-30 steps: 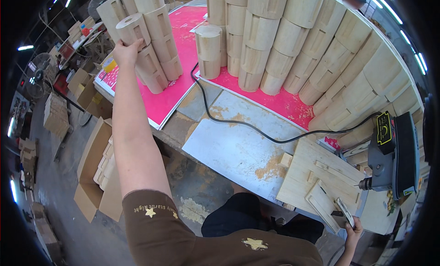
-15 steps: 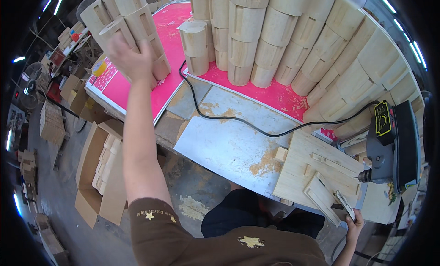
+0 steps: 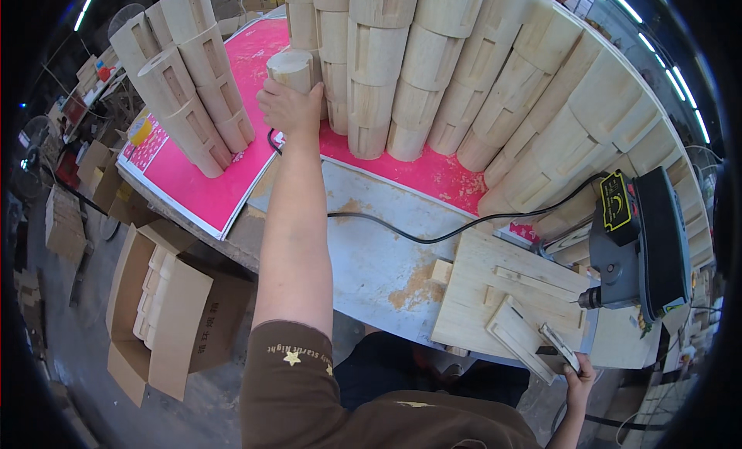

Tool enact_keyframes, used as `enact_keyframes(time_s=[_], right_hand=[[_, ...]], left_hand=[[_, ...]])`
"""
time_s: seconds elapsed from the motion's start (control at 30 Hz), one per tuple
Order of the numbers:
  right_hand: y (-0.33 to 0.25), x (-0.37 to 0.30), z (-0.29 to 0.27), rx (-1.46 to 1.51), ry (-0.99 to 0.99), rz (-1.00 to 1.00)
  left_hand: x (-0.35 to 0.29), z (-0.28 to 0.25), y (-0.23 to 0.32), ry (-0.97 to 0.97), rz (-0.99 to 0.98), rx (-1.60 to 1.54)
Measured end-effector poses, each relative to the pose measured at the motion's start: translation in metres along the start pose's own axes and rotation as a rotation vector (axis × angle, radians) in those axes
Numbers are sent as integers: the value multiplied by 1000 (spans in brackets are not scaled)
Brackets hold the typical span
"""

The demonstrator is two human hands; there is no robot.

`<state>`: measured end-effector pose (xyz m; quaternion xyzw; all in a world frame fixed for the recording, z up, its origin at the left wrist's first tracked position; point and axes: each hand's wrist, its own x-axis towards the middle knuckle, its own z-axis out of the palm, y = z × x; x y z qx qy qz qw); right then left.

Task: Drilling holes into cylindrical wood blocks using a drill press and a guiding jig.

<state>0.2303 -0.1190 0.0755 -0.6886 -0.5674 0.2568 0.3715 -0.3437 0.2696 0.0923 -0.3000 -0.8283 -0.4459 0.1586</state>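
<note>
Workshop counter, its bare grey top dusted with sawdust and partly covered by pink sheeting. Nearest us, the right hand rests at the counter's near edge, fingers curled on a small flat piece by the wooden jig board; we cannot tell whether it is truly clamped. Beside the board stands a dark benchtop drill, whose black cable runs across the counter. Farther out, the left hand is wrapped around the side of a short pale wooden cylinder, which stands upright on the pink sheeting just before the stacks. We judge this piece stiff, dry and fairly light, its sanded surface offering fair friction; a grip around the mid-wall, as shown, should hold it. Behind rise tall stacked columns of like wooden cylinders, which look easily toppled if nudged. On the floor, left, an open cardboard box holds pale blocks.
</note>
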Motion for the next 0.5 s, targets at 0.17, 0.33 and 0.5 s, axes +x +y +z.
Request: enact_keyframes(time_s=[0.17, 0.33, 0.5], right_hand=[[-3, -1, 2, 51, 4, 32], [-3, -1, 1, 14, -14, -72], [-3, 0, -9, 11, -47, -32]], left_hand=[[3, 18, -14, 0, 17, -82], [-21, -19, -52, 60, 246, -677], [-79, -106, -65, -359, 90, -954]])
